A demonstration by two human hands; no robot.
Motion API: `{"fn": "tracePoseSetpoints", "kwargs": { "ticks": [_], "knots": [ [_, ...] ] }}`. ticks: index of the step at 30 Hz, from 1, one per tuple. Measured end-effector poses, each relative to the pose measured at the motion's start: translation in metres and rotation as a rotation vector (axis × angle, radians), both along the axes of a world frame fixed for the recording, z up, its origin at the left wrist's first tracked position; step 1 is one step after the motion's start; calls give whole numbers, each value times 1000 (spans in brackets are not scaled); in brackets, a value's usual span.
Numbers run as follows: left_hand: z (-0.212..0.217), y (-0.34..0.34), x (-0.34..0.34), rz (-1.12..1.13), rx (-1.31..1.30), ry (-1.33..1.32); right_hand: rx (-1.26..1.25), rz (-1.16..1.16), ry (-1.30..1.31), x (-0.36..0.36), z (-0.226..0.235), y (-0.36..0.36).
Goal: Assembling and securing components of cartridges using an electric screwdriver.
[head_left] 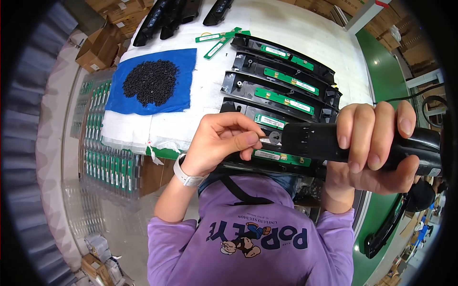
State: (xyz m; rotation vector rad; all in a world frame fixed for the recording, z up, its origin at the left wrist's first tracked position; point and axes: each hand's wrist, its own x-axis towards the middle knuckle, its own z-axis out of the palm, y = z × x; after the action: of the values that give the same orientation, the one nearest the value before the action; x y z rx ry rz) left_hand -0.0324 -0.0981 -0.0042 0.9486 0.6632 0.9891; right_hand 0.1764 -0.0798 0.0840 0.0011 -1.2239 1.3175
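Observation:
My right hand (377, 148) wraps round a black electric screwdriver (310, 140), which lies level with its nose toward the left. Thumb and forefinger of my left hand (222, 143) are pinched together at the bit's tip; what sits between them is too small to make out. Under the tool and hands are long black plastic housings (250, 106) in a row, each fitted with green circuit boards (285, 101). The nearest housings are partly hidden by my hands and the screwdriver. To the left, a pile of small black screws (151, 82) rests on a blue cloth (183, 102).
Loose green circuit boards (220, 46) and more black housings (218, 12) lie at the far side of the white-covered table (210, 86). Clear trays of boards (112, 167) stand left of the table. Cardboard boxes (98, 47) are behind; a green surface (381, 76) runs along the right.

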Motion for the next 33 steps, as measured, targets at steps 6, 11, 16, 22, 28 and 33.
{"fn": "tracePoseSetpoints", "kwargs": {
  "ticks": [6,11,16,22,28,33],
  "knots": [
    [-2,-2,1,3,-31,-27,-15,-23,26,-1,0,-1],
    [-1,-2,2,5,-54,-31,-25,-34,37,-1,0,0],
    [6,-2,4,43,-14,110,-29,-44,30,1,-2,1],
    [10,-4,7,74,127,251,-10,-44,-12,5,-3,4],
    [8,0,6,17,419,533,-13,-12,-181,3,-7,8],
    [6,1,1,-85,325,475,13,65,-232,2,-9,12]
  ]
}}
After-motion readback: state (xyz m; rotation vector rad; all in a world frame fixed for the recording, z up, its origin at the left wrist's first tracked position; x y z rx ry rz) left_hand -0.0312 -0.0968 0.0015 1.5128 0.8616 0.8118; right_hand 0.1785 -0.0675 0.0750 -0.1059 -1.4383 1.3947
